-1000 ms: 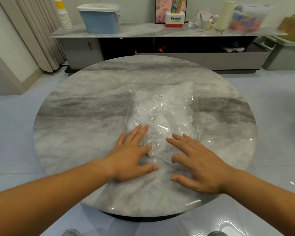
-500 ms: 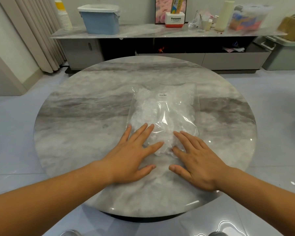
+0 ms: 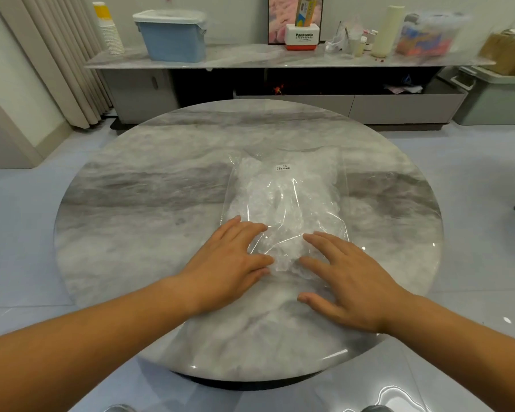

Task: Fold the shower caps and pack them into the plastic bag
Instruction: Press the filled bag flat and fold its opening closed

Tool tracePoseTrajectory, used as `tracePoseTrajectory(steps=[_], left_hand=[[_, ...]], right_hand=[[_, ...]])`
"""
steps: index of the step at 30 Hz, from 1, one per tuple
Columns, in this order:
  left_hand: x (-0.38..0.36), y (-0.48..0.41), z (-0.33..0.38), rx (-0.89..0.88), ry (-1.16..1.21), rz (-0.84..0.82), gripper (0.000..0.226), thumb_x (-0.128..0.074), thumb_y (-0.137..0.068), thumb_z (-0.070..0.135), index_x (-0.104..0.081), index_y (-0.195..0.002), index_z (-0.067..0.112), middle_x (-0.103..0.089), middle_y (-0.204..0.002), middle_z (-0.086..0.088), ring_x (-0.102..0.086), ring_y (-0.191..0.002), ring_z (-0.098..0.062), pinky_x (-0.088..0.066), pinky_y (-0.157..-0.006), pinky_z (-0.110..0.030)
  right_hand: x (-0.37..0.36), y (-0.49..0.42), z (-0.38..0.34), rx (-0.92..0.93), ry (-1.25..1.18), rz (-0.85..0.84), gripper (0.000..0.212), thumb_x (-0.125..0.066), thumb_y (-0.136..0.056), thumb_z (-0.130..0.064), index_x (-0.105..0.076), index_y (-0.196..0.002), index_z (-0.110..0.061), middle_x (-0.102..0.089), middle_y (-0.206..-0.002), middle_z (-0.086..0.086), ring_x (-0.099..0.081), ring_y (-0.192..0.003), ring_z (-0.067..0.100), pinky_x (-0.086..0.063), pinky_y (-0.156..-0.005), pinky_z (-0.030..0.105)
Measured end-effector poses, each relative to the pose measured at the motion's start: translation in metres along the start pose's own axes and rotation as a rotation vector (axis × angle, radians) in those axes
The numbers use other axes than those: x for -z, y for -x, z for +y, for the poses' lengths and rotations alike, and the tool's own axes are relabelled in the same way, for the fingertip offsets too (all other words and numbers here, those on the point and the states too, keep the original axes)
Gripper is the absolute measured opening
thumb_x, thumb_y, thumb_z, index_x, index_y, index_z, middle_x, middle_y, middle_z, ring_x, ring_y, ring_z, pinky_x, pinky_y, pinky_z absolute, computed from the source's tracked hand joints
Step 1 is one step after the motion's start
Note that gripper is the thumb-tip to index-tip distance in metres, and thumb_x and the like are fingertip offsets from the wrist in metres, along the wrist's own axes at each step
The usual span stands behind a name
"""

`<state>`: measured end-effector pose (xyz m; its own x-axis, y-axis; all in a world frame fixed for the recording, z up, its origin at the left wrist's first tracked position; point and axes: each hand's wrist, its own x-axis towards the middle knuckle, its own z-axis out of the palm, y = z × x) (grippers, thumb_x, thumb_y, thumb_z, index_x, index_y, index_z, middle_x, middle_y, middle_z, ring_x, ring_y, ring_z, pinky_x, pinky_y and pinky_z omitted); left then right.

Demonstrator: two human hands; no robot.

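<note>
The round grey marble surface (image 3: 137, 221) runs wide to its left rim. Your left hand (image 3: 223, 269), fingers straight, presses the near end of the clear plastic bag (image 3: 333, 185) of crumpled white shower caps (image 3: 280, 200) mid-surface; your right hand (image 3: 351, 281) presses likewise, flat

The word "Panasonic" in dark letters on a white and red box (image 3: 301, 37) on the far shelf. A small white barcode label (image 3: 283, 167) on the plastic bag (image 3: 286, 200); its print is unreadable.
</note>
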<state>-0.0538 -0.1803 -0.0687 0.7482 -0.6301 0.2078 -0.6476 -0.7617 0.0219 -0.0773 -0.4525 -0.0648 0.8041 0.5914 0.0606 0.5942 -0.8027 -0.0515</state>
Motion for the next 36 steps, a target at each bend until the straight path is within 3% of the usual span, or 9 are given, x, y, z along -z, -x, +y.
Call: tracePoseTrajectory(steps=[8,13,18,21,24,27,32,34,36], left_hand=[[0.000,0.004,0.003,-0.138,0.065,0.061,0.025,-0.051,-0.100,0.040,-0.073,-0.096,0.028,-0.050,-0.144,-0.008,-0.048,-0.130,-0.029,-0.040,-0.105,-0.037],[0.004,0.002,0.008,-0.031,0.180,0.061,0.030,-0.047,-0.098,0.039,-0.073,-0.094,0.025,-0.064,-0.126,-0.005,-0.064,-0.108,-0.026,-0.052,-0.092,-0.037],[0.011,-0.004,0.011,0.144,0.375,0.056,0.030,-0.046,-0.100,0.042,-0.070,-0.101,0.025,-0.069,-0.114,0.010,-0.059,-0.109,-0.005,-0.033,-0.115,-0.031],[0.017,-0.009,0.012,0.236,0.444,-0.010,0.018,-0.052,-0.103,0.036,-0.068,-0.105,0.028,-0.071,-0.109,0.013,-0.061,-0.104,-0.006,-0.023,-0.118,-0.024],[0.021,-0.013,0.012,0.330,0.487,-0.065,0.018,-0.051,-0.102,0.038,-0.066,-0.102,0.029,-0.069,-0.091,0.008,-0.062,-0.089,-0.011,-0.030,-0.098,-0.007],[0.022,-0.017,0.011,0.367,0.493,-0.107,0.013,-0.050,-0.103,0.039,-0.061,-0.097,0.036,-0.061,-0.084,0.019,-0.055,-0.080,-0.001,-0.036,-0.072,-0.015],[0.024,-0.021,0.008,0.386,0.512,-0.127,0.012,-0.050,-0.103,0.039,-0.057,-0.093,0.040,-0.058,-0.077,0.023,-0.053,-0.069,0.005,-0.037,-0.067,-0.021],[0.025,-0.021,0.008,0.379,0.515,-0.125,0.012,-0.051,-0.103,0.039,-0.057,-0.092,0.040,-0.058,-0.075,0.025,-0.053,-0.070,0.008,-0.036,-0.066,-0.018],[0.025,-0.022,0.009,0.375,0.519,-0.125,0.013,-0.051,-0.103,0.038,-0.057,-0.091,0.040,-0.056,-0.069,0.028,-0.052,-0.070,0.014,-0.033,-0.063,-0.015]], right_hand=[[-0.009,0.001,0.003,0.137,0.016,0.075,0.046,-0.049,-0.096,-0.063,-0.058,-0.114,-0.022,-0.047,-0.151,0.013,-0.044,-0.140,0.034,-0.047,-0.105,0.044],[-0.008,0.002,0.003,0.112,-0.022,0.038,0.052,-0.044,-0.096,-0.066,-0.066,-0.118,-0.024,-0.048,-0.152,0.009,-0.049,-0.135,0.027,-0.044,-0.104,0.039],[0.001,-0.003,0.002,0.016,-0.203,0.030,0.064,-0.042,-0.093,-0.066,-0.049,-0.141,-0.023,-0.058,-0.140,-0.006,-0.057,-0.123,0.013,-0.045,-0.104,0.031],[0.008,-0.010,0.007,-0.095,-0.304,-0.013,0.048,-0.039,-0.094,-0.063,-0.050,-0.128,-0.031,-0.064,-0.127,-0.011,-0.061,-0.102,0.003,-0.051,-0.093,0.031],[0.016,-0.017,0.014,-0.134,-0.382,-0.051,0.013,-0.050,-0.098,-0.048,-0.053,-0.102,-0.036,-0.069,-0.118,-0.009,-0.063,-0.099,0.006,-0.051,-0.088,0.034],[0.021,-0.017,0.020,-0.143,-0.399,-0.032,0.010,-0.058,-0.098,-0.042,-0.060,-0.101,-0.032,-0.068,-0.110,-0.014,-0.060,-0.096,0.003,-0.048,-0.085,0.023],[0.016,-0.006,0.034,-0.034,-0.301,-0.003,0.015,-0.067,-0.094,-0.038,-0.073,-0.105,-0.030,-0.047,-0.111,-0.015,-0.048,-0.104,0.003,-0.043,-0.088,0.017],[0.012,-0.006,0.034,0.033,-0.228,0.062,0.007,-0.071,-0.093,-0.029,-0.076,-0.094,-0.025,-0.045,-0.098,-0.010,-0.046,-0.091,0.011,-0.044,-0.078,0.022],[0.010,-0.006,0.030,0.066,-0.156,0.096,0.015,-0.065,-0.095,-0.028,-0.075,-0.085,-0.023,-0.046,-0.086,-0.009,-0.044,-0.077,0.013,-0.041,-0.069,0.026]])
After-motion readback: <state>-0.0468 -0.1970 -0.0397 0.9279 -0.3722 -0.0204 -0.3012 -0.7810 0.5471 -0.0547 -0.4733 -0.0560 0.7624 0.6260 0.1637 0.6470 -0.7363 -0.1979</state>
